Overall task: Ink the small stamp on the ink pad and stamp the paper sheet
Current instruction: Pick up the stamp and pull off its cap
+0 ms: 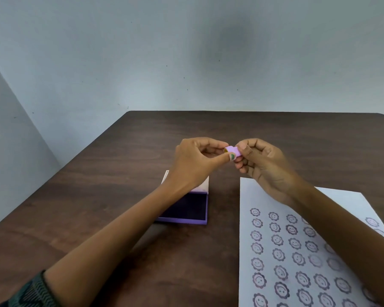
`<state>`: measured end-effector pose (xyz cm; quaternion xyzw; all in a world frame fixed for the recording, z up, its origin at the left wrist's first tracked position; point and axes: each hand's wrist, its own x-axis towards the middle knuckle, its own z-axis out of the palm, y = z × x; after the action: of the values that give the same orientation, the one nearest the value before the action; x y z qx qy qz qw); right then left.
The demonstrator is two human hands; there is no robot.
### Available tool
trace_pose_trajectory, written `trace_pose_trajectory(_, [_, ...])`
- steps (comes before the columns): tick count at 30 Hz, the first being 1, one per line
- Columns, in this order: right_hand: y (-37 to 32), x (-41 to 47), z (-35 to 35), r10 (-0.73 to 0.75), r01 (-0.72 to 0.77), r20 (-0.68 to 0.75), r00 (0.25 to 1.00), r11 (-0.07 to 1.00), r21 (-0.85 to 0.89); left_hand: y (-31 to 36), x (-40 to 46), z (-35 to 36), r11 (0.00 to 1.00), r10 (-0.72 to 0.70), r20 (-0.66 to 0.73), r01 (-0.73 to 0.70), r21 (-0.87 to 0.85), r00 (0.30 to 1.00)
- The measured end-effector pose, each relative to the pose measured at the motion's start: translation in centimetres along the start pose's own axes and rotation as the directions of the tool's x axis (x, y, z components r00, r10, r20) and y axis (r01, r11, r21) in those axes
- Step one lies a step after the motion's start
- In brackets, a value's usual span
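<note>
A small lilac stamp is held in the air above the dark wooden table, between both hands. My left hand pinches its left end with thumb and fingertips, and my right hand pinches its right end. Below my left wrist lies the open purple ink pad, its dark pad facing up and its lid raised behind. The white paper sheet lies at the right, covered with several rows of smiley flower prints; my right forearm crosses over it.
The brown table reaches back to a pale wall, with its far edge behind the hands and its left edge running diagonally. A patterned dark sleeve shows at the lower left.
</note>
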<state>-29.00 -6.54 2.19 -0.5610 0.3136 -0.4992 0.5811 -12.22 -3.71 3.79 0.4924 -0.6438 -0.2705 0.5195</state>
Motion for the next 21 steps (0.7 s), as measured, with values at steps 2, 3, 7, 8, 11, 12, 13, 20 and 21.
trace_pose_trajectory(2, [0.1, -0.08, 0.05, -0.011, 0.011, 0.007, 1.0, 1.0, 0.008, 0.01, 0.11, -0.19, 0.998, -0.024, -0.007, 0.023, -0.05, 1.0])
trace_pose_trajectory(3, [0.16, -0.11, 0.11, -0.013, 0.012, 0.006, 1.0, 1.0, 0.012, 0.0, 0.14, -0.28, 0.998, -0.031, -0.008, 0.03, -0.06, 0.999])
trace_pose_trajectory(7, [0.26, -0.07, 0.4, -0.005, 0.007, -0.017, 1.0, 0.998, 0.066, 0.07, 0.0, -0.29, 0.999, 0.009, 0.004, -0.009, -0.045, 1.0])
trace_pose_trajectory(8, [0.26, -0.03, 0.45, -0.004, 0.006, -0.025, 1.0, 0.997, 0.082, 0.12, -0.07, -0.26, 0.999, 0.028, 0.007, -0.028, -0.041, 1.0])
trace_pose_trajectory(11, [0.21, 0.02, 0.41, -0.012, 0.015, -0.028, 1.0, 0.994, 0.104, 0.26, -0.2, -0.29, 0.997, 0.055, 0.02, -0.054, -0.055, 0.998])
trace_pose_trajectory(12, [0.17, 0.01, 0.41, -0.016, 0.018, -0.023, 1.0, 0.994, 0.109, 0.29, -0.19, -0.35, 0.997, 0.055, 0.025, -0.053, -0.063, 0.998])
trace_pose_trajectory(13, [0.13, 0.0, 0.45, -0.018, 0.02, -0.02, 1.0, 0.993, 0.117, 0.31, -0.16, -0.44, 0.996, 0.053, 0.028, -0.051, -0.07, 0.998])
trace_pose_trajectory(20, [-0.37, -0.12, 0.77, -0.043, 0.046, -0.025, 0.999, 0.982, 0.182, 0.48, -0.09, -0.5, 0.988, 0.004, 0.012, -0.003, -0.151, 1.0])
trace_pose_trajectory(21, [-0.41, -0.16, 0.79, -0.049, 0.053, -0.026, 0.998, 0.982, 0.182, 0.48, -0.07, -0.49, 0.987, -0.009, 0.012, 0.011, -0.163, 1.0])
